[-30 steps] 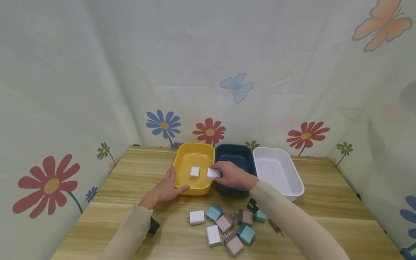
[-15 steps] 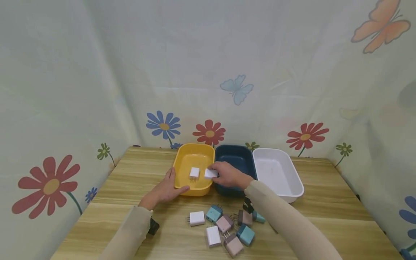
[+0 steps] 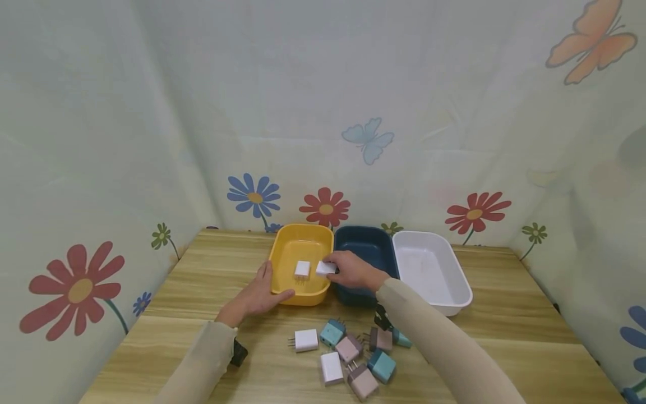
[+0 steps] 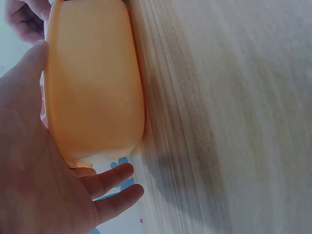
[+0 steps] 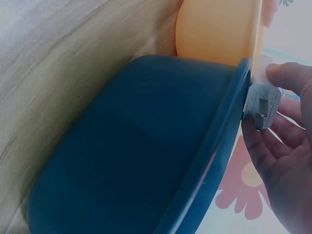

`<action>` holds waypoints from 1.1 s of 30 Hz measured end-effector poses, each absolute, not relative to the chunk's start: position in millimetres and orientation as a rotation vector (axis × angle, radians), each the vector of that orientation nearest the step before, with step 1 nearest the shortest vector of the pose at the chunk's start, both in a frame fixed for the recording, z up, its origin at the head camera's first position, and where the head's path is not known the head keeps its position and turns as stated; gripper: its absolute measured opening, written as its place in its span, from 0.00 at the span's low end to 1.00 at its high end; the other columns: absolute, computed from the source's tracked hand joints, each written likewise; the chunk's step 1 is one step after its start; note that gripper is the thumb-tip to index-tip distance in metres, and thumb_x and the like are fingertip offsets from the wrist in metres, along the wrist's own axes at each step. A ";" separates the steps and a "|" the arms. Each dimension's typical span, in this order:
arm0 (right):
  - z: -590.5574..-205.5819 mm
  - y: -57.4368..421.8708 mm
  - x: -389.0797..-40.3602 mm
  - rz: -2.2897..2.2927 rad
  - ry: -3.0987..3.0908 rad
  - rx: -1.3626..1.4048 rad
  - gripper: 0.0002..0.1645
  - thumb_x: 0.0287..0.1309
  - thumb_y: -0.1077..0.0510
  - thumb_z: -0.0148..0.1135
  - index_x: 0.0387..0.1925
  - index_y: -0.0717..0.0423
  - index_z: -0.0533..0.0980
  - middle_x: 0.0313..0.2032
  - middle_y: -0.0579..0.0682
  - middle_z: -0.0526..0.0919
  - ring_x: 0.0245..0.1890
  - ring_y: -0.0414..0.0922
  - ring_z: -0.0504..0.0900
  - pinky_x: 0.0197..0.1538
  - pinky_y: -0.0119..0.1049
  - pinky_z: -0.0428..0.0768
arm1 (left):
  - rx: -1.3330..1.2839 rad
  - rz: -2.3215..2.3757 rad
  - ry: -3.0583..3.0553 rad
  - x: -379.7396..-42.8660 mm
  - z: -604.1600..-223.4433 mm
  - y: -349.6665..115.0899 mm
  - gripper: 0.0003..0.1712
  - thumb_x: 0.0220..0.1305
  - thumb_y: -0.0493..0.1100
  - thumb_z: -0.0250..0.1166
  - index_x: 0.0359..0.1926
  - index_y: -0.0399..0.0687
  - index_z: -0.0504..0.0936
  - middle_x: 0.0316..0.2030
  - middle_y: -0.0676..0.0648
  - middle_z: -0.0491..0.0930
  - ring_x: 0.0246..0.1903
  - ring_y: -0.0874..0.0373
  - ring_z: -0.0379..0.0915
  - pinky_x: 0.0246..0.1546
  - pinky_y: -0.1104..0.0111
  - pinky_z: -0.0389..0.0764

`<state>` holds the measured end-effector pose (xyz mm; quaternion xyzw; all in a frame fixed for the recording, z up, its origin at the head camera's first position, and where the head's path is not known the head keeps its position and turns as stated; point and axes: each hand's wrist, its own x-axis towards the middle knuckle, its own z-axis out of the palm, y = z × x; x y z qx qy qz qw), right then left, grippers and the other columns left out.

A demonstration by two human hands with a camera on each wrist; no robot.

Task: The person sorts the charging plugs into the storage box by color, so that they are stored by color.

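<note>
My right hand (image 3: 353, 269) pinches a white plug charger (image 3: 324, 269) between thumb and fingers, over the right rim of the yellow bin (image 3: 282, 289). In the right wrist view the metal prongs of that white charger (image 5: 269, 93) show. Inside the bin lies another white charger (image 3: 302, 269). My left hand (image 3: 258, 292) rests against the bin's front left corner, its thumb along the near rim. In the left wrist view, two fingers (image 4: 114, 180) reach out fairly straight past the bin's end.
A dark blue bin (image 3: 365, 241) and a white bin (image 3: 429, 269) stand to the right of the yellow one. Nearer on the wooden table (image 3: 272, 376) lie several chargers: white (image 3: 331, 368), teal (image 3: 382, 365) and pink (image 3: 362, 381). A printed curtain (image 3: 303, 84) hangs behind.
My right hand has shifted slightly left with the white charger, farther over the yellow bin. The left hand has stayed at the bin's corner.
</note>
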<state>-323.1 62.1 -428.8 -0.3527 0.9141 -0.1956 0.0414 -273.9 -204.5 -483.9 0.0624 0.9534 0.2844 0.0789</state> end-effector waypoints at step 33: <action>-435.8 54.7 -345.1 -0.602 2.880 -0.969 0.25 0.55 0.50 0.68 0.52 0.59 0.77 0.46 0.49 0.81 0.42 0.43 0.76 0.53 0.36 0.75 | 0.251 0.845 2.863 -276.1 -483.2 -207.4 0.68 0.54 0.75 0.56 0.72 0.34 0.31 0.72 0.34 0.33 0.69 0.38 0.44 0.65 0.48 0.54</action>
